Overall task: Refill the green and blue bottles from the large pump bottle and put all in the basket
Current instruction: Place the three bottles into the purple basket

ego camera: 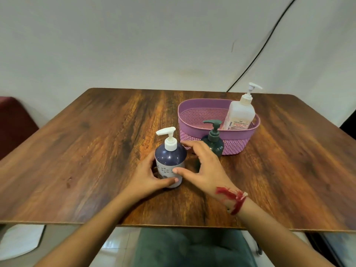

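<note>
Bottles stand apart here: the blue bottle is upright near the table's middle, its white pump on. The left hand grips its lower body. The right hand is spread, thumb tip on the label; whether its arched fingers touch the far side I cannot tell. The green bottle stands just behind that hand, so a careless swing could topple it. The large pump bottle leans inside the purple basket and might tip the basket when pulled out. The table is glossy dark wood-grain against a pale wall crossed by a black cable.
</note>
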Motion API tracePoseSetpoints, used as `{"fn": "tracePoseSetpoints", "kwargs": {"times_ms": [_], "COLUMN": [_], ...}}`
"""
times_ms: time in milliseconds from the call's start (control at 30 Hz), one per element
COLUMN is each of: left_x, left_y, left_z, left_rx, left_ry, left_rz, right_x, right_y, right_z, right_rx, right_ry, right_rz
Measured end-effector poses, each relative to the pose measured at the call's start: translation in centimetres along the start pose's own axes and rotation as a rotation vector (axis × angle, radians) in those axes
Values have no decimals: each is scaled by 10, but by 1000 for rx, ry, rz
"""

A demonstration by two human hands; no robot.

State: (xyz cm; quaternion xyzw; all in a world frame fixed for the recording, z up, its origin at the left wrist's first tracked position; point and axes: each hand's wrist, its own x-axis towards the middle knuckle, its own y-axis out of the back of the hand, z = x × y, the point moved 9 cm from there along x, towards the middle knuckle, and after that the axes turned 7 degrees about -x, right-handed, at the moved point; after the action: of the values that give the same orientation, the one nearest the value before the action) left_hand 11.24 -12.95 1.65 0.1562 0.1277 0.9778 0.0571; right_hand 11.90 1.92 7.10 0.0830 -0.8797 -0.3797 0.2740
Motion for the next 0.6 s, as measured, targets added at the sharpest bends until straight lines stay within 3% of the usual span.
{"fn": "tracePoseSetpoints", "kwargs": {"times_ms": [200, 333, 467, 600], "left_x": [10, 47, 93, 133], "left_y": [27, 49, 49, 29], "left_z": [51, 107, 135, 130], "left_rx": [-17, 17, 49, 35], "left_ry": [-138, -241, -297, -275], "left_rz": [27, 60, 91, 43], "right_x": [22, 65, 108, 144], "right_y": [11, 52, 90, 108], "right_z": [-47, -83, -89, -58], "right_rx": [60, 8, -7, -43], "right_ry": [106, 152, 114, -37], "right_rz": [-74, 69, 166, 61]}}
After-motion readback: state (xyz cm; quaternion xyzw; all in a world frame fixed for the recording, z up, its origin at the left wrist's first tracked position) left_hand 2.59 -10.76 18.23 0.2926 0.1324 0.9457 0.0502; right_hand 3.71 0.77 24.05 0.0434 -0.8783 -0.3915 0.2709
